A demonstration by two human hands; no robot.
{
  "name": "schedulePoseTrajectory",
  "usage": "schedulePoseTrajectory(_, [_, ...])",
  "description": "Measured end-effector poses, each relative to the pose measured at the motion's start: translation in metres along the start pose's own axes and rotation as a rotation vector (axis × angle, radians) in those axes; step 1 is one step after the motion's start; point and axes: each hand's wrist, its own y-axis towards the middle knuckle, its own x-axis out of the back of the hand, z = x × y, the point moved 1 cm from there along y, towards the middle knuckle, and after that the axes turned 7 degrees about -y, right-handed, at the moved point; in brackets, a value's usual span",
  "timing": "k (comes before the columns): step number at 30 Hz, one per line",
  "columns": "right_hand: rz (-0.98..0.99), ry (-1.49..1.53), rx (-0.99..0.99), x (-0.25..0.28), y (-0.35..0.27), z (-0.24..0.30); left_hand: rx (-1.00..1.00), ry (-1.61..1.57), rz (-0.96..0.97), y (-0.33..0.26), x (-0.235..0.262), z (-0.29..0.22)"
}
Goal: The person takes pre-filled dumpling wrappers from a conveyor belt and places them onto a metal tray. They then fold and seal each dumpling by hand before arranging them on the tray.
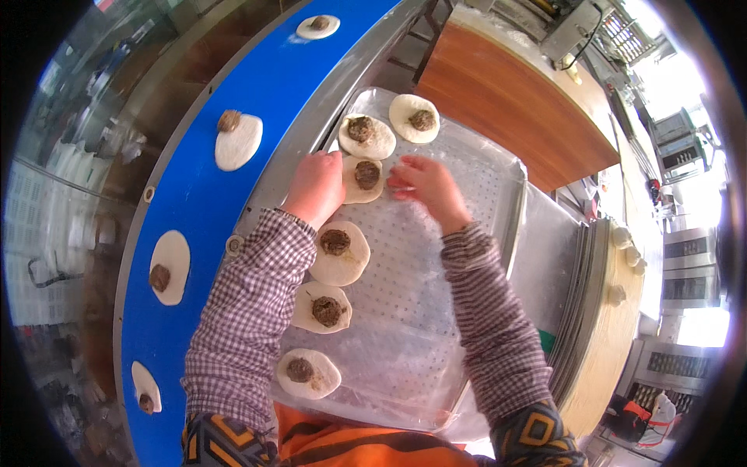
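My left hand (317, 187) is at the left edge of a flat dough round (354, 192) with a ball of dark brown filling (367, 176) on it, its fingers closed on that edge. On the other side, my right hand (429, 188) has loosely bent fingers, slightly blurred, a small gap from the dough, and nothing shows in it. Two more filled dough rounds lie just beyond, one (378, 143) touching the held one and another (413, 128) to its right. Nearer me, a column of several similar rounds (346, 268) lies along the left of a perforated metal tray (436, 311).
A blue conveyor belt (206, 194) runs along the left, carrying several dough pieces (240, 148) with filling balls partly off-centre. Beyond the tray stands a wooden-fronted table (506, 101). At right, a stack of boards or trays (595, 311) holds small white dough lumps (622, 237).
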Motion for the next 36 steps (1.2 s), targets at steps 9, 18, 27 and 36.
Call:
schedulePoseTrajectory(9, [0.020,-0.405,-0.028,-0.031,0.018,-0.002,-0.004,-0.036,-0.055,0.012,-0.002,-0.008])
schedulePoseTrajectory(18, [0.054,0.152,-0.014,-0.041,-0.021,0.004,0.287,-1.084,0.110,0.001,0.014,0.017])
schedulePoseTrajectory(27, [-0.533,-0.557,0.375,0.042,0.036,0.006,0.018,-0.223,-0.216,0.010,0.037,0.007])
schedulePoseTrajectory(36, [-0.386,-0.704,0.068,0.055,0.101,0.011,-0.044,0.202,0.246,0.122,0.008,-0.011])
